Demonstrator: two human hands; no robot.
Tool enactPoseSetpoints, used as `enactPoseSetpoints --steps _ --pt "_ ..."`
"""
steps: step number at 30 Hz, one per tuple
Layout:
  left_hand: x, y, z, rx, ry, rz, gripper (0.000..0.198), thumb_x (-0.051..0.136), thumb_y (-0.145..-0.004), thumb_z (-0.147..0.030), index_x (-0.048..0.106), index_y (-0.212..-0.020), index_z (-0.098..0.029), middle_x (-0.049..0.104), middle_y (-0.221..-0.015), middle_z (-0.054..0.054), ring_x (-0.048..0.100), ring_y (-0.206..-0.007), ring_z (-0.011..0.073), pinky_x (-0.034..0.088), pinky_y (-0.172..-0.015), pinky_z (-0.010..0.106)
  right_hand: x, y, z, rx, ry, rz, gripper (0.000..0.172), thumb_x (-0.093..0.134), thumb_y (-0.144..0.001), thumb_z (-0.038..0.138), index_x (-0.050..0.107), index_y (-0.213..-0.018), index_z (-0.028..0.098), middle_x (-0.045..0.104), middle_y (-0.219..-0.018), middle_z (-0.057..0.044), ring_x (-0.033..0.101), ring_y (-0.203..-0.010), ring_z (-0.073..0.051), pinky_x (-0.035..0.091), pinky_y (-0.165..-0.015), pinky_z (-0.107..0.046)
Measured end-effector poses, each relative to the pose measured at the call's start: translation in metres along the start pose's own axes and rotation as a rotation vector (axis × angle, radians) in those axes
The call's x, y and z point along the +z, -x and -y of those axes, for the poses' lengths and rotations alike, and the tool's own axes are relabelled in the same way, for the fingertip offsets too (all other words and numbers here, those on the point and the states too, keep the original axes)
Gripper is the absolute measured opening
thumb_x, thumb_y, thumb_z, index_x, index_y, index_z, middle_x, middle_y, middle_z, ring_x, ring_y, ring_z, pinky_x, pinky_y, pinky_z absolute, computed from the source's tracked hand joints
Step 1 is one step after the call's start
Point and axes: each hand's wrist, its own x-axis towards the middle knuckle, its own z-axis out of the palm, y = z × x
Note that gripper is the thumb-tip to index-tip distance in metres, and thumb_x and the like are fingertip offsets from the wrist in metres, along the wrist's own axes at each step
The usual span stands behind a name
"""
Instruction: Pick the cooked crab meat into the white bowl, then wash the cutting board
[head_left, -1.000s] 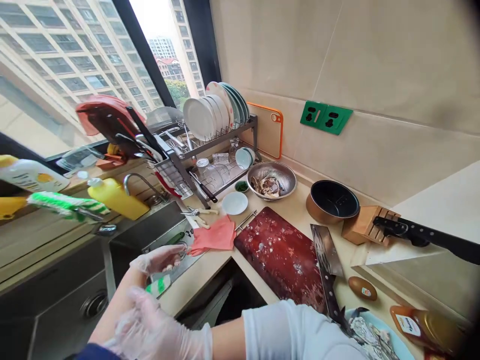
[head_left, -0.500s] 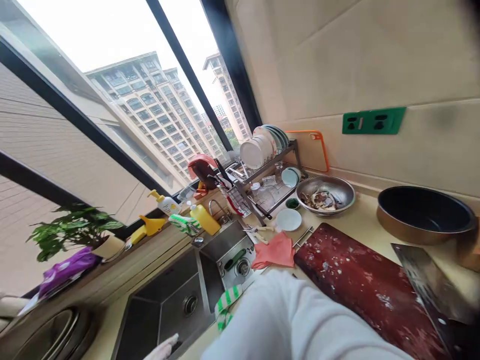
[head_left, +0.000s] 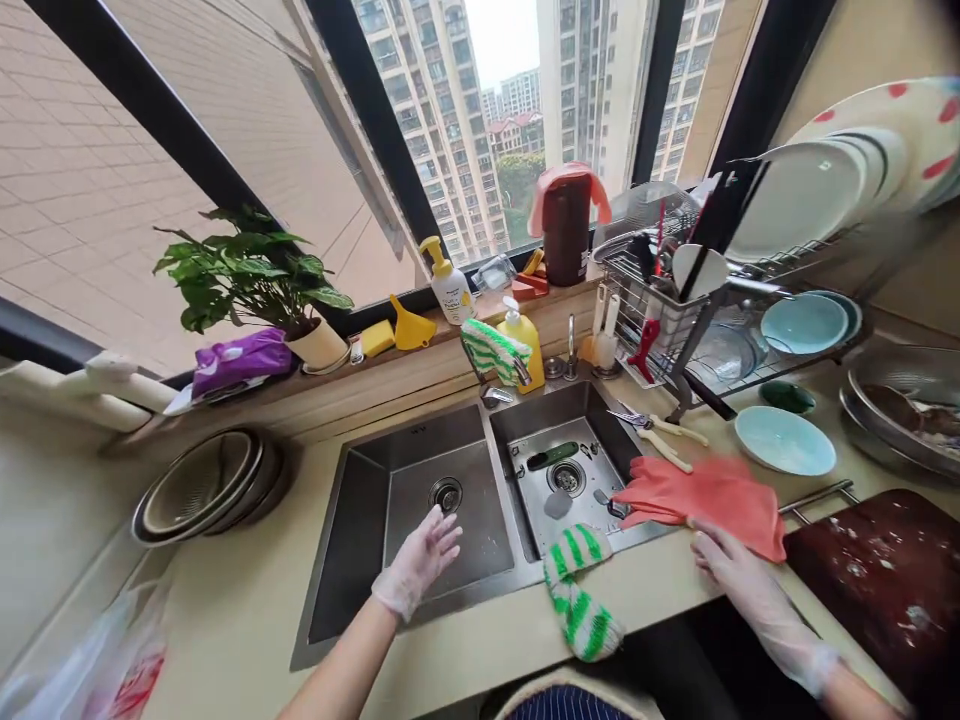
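My left hand, in a thin clear glove, hovers over the front of the left basin of the double sink. Its fingers are spread with nothing in them. My right hand, gloved the same way, is at the front edge of the coral rubber gloves, its fingers slightly bent and apart; I see nothing gripped. Those gloves lie beside the right basin, partly over its rim. Between my hands a green-and-white striped knitted cloth drapes over the counter edge. A green-handled peeler-like tool lies in the right basin.
Kitchen scissors, a pale bowl and a dark red cutting board are on the right. Behind them stands a dish rack. Stacked basins sit at left. A yellow soap bottle and a potted plant are at the back.
The view has swung right-to-left and closer over the sink. The pale sleeve that filled the lower middle is gone from there. Both gloved hands now show; before, only part of the left did.
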Motion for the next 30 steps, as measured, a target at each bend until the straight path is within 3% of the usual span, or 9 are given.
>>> enactPoseSetpoints --steps 3,6,9,11,15,19,22,27,30 --pt "0.020 -0.019 -0.018 0.029 0.090 0.102 0.038 0.052 -0.093 -0.026 0.050 -0.131 -0.028 0.058 -0.134 0.010 0.069 -0.082 0.0163 0.053 -0.073 0.031 0.086 -0.015 0.097 -0.303 0.144 0.131 0.049 0.042 -0.086 0.041 0.059 -0.125 0.017 0.068 -0.119 -0.013 0.063 -0.110 -0.025 0.048 -0.099 -0.038" --pt "0.022 -0.027 -0.014 0.030 0.212 0.192 0.043 0.051 -0.094 -0.026 0.047 -0.136 -0.031 0.055 -0.138 0.008 0.069 -0.094 0.0178 0.053 -0.078 0.032 0.169 -0.040 0.204 -0.581 0.411 0.130 0.052 0.043 -0.088 0.025 0.047 -0.139 0.016 0.056 -0.136 -0.013 0.052 -0.124 -0.023 0.041 -0.105 -0.036" --pt "0.015 -0.037 0.006 -0.079 0.291 0.182 0.047 0.050 -0.094 -0.026 0.044 -0.140 -0.030 0.055 -0.138 0.010 0.068 -0.097 0.0190 0.052 -0.079 0.033 0.230 -0.071 0.282 -0.666 0.756 0.062 0.060 0.049 -0.087 0.015 0.038 -0.146 0.016 0.050 -0.140 -0.017 0.049 -0.124 -0.024 0.044 -0.097 -0.033" --pt "0.012 -0.045 0.016 -0.118 0.345 0.192 0.046 0.049 -0.095 -0.026 0.044 -0.140 -0.027 0.054 -0.140 0.011 0.067 -0.100 0.0198 0.052 -0.080 0.033 0.258 -0.091 0.313 -0.647 0.839 0.040 0.056 0.043 -0.091 0.012 0.037 -0.146 0.018 0.055 -0.131 -0.018 0.055 -0.115 -0.025 0.047 -0.090 -0.034" --pt "0.016 -0.055 0.010 -0.116 0.419 0.241 0.040 0.047 -0.095 -0.027 0.052 -0.135 -0.023 0.054 -0.141 0.010 0.065 -0.106 0.0199 0.052 -0.085 0.033 0.286 -0.118 0.331 -0.575 0.936 0.014 0.047 0.028 -0.098 0.015 0.041 -0.143 0.014 0.061 -0.112 -0.023 0.062 -0.101 -0.028 0.050 -0.078 -0.038" --pt "0.025 -0.059 -0.011 -0.110 0.474 0.321 0.036 0.050 -0.094 -0.027 0.059 -0.128 -0.020 0.059 -0.134 0.010 0.064 -0.108 0.0209 0.051 -0.090 0.035 0.292 -0.133 0.330 -0.558 1.011 0.035 0.039 0.034 -0.098 0.017 0.046 -0.134 0.010 0.063 -0.108 -0.025 0.065 -0.099 -0.028 0.050 -0.078 -0.037" --pt "0.033 -0.064 -0.014 -0.120 0.492 0.342 0.032 0.051 -0.094 -0.027 0.062 -0.123 -0.018 0.063 -0.129 0.010 0.066 -0.105 0.0207 0.051 -0.090 0.035 0.295 -0.136 0.340 -0.557 1.022 0.065 0.035 0.040 -0.096 0.015 0.050 -0.129 0.009 0.065 -0.103 -0.025 0.067 -0.096 -0.028 0.051 -0.078 -0.037" --pt "0.058 -0.073 -0.004 -0.137 0.431 0.356 0.025 0.058 -0.089 -0.023 0.067 -0.111 -0.017 0.069 -0.112 0.010 0.069 -0.090 0.0187 0.052 -0.083 0.033 0.294 -0.117 0.359 -0.560 0.933 0.065 0.037 0.042 -0.090 0.007 0.053 -0.126 0.002 0.066 -0.100 -0.029 0.067 -0.095 -0.031 0.052 -0.077 -0.043" --pt "0.085 -0.080 -0.003 -0.108 0.395 0.400 0.016 0.060 -0.088 -0.020 0.069 -0.100 -0.015 0.072 -0.099 0.009 0.069 -0.084 0.0186 0.051 -0.078 0.031 0.273 -0.093 0.338 -0.653 0.848 0.065 0.043 0.039 -0.091 0.006 0.051 -0.132 0.008 0.061 -0.121 -0.026 0.058 -0.117 -0.030 0.046 -0.095 -0.044"
